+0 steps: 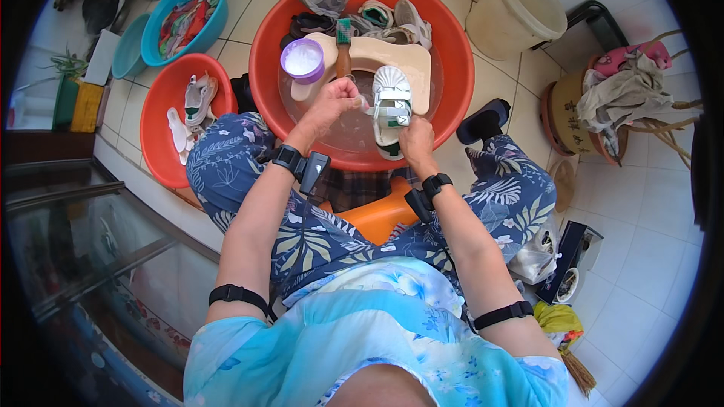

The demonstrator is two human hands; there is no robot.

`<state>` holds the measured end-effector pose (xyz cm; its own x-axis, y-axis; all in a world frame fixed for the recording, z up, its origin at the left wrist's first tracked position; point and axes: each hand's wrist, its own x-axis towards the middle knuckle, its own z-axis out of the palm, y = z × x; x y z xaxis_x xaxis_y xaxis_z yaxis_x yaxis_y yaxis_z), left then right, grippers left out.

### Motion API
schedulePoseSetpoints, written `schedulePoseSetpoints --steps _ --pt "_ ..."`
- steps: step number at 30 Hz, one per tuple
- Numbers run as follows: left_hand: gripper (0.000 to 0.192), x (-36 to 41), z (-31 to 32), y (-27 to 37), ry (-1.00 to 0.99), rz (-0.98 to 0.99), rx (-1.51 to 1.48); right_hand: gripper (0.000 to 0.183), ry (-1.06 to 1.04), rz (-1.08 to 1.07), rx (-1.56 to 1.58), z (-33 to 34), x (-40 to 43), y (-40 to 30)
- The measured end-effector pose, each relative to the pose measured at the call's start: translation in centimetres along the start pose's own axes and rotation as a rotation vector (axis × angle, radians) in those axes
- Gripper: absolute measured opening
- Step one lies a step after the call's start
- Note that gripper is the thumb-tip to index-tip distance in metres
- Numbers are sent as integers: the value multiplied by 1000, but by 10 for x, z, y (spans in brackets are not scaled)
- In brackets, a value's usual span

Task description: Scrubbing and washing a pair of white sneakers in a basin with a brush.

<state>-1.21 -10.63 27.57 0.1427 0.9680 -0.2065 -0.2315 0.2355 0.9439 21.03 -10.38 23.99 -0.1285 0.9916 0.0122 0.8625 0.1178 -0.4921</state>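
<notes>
My right hand (417, 141) grips the heel end of a white sneaker (392, 87) with straps and green trim, held toe-up over the red basin. To the left of the shoe is my left hand (338, 97), its thumb and fingertips pinched together. Something small and pale shows at those fingertips, too small to name. Beyond the hands, a cream plastic board (416, 59) with a curved cutout lies across the basin. On it rest a wooden-handled brush (343, 48) with green bristles and a purple tub (302, 61) of white paste.
Cloudy water fills the large red basin (459, 76); several shoes (376, 20) sit at its far side. A smaller red basin (161, 118) holds more footwear at left, near a blue basin (218, 22) of clothes. A pale bucket (512, 17) and a plant pot (571, 116) stand at right.
</notes>
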Motion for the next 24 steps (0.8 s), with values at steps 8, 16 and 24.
schedulePoseSetpoints --steps 8,16,24 --pt "10 9 0 -17 73 -96 571 11 -26 -146 -69 4 -15 -10" --pt "14 25 33 -7 117 253 964 9 -12 -215 -67 6 -20 -23" --pt "10 27 27 -16 102 160 734 9 -37 -132 -23 4 -19 -16"
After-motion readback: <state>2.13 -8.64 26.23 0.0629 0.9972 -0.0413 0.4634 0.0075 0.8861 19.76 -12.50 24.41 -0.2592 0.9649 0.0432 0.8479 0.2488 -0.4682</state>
